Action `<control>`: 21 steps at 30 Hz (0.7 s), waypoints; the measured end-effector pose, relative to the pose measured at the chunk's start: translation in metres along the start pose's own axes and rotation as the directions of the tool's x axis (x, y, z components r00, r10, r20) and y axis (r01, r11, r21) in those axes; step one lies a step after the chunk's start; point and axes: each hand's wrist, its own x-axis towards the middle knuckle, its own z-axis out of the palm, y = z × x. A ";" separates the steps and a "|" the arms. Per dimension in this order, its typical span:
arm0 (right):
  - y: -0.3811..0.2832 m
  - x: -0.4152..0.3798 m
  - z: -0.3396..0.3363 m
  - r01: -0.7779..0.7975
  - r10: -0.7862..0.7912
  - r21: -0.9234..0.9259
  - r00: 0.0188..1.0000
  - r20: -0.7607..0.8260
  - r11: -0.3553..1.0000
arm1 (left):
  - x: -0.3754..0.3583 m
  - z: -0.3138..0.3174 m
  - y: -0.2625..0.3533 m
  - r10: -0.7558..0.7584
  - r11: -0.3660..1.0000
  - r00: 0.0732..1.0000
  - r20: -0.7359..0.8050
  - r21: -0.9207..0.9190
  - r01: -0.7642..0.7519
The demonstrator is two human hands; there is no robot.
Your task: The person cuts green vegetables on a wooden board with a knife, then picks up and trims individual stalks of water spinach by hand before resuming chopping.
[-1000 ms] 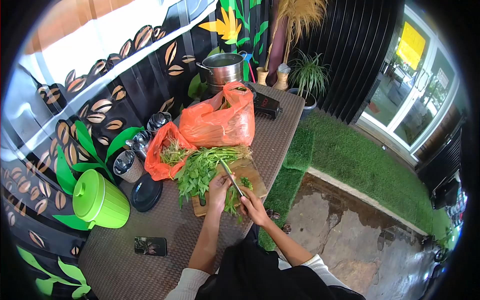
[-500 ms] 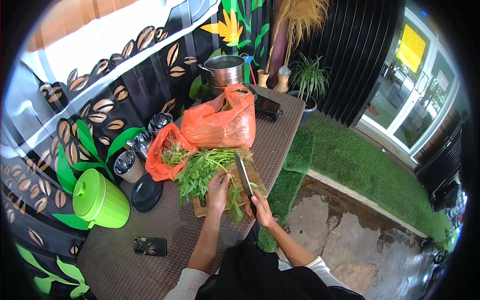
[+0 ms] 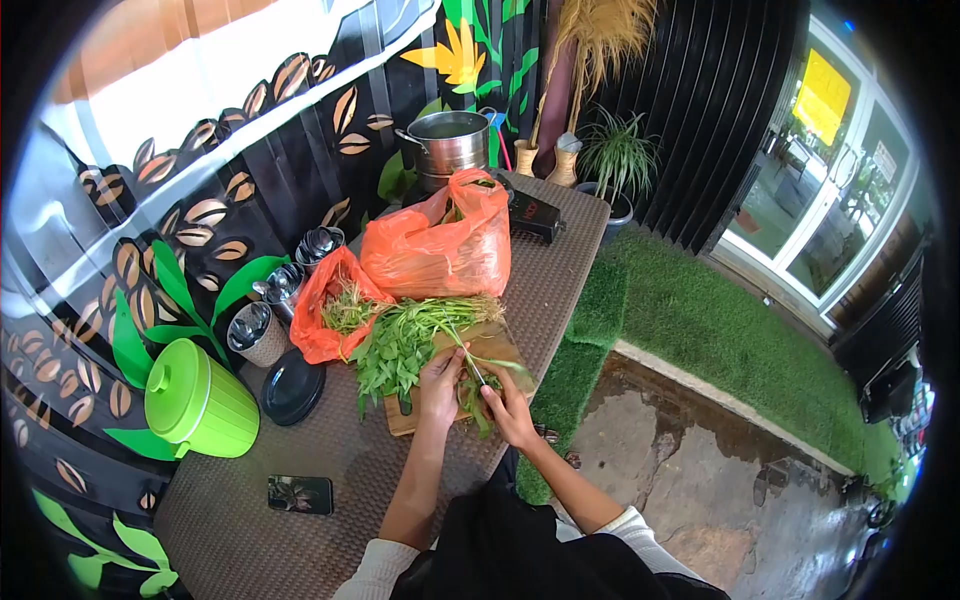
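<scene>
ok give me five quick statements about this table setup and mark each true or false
1. The right hand holds the knife. True.
2. The leafy greens lie partly over the cutting board. True.
3. The phone rests on the cutting board. False: the phone lies on the table.
4. The metal pot stands beyond the larger orange bag. True.
5. The green container has no lid. False: the green container has its lid on.

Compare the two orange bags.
The large bag stands taller and bulkier than the small bag. The large bag is nearer the pot; the small bag, nearer the phone. The small bag gapes, showing stringy stems; the large bag mostly covers its contents. Both are orange plastic.
</scene>
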 end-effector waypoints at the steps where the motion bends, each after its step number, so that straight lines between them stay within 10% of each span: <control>1: -0.001 0.001 -0.001 -0.015 0.014 -0.045 1.000 -0.023 0.999 | 0.001 -0.002 -0.002 -0.010 1.000 1.000 0.015 0.007 0.010; 15: -0.013 0.010 0.000 0.015 -0.016 -0.072 1.000 -0.016 0.997 | -0.001 -0.001 -0.013 -0.048 0.993 0.995 0.083 -0.099 0.056; 21: 0.004 0.022 0.020 0.129 -0.170 -0.279 0.977 -0.129 0.952 | -0.001 -0.006 -0.025 0.088 0.996 0.989 -0.121 -0.013 -0.090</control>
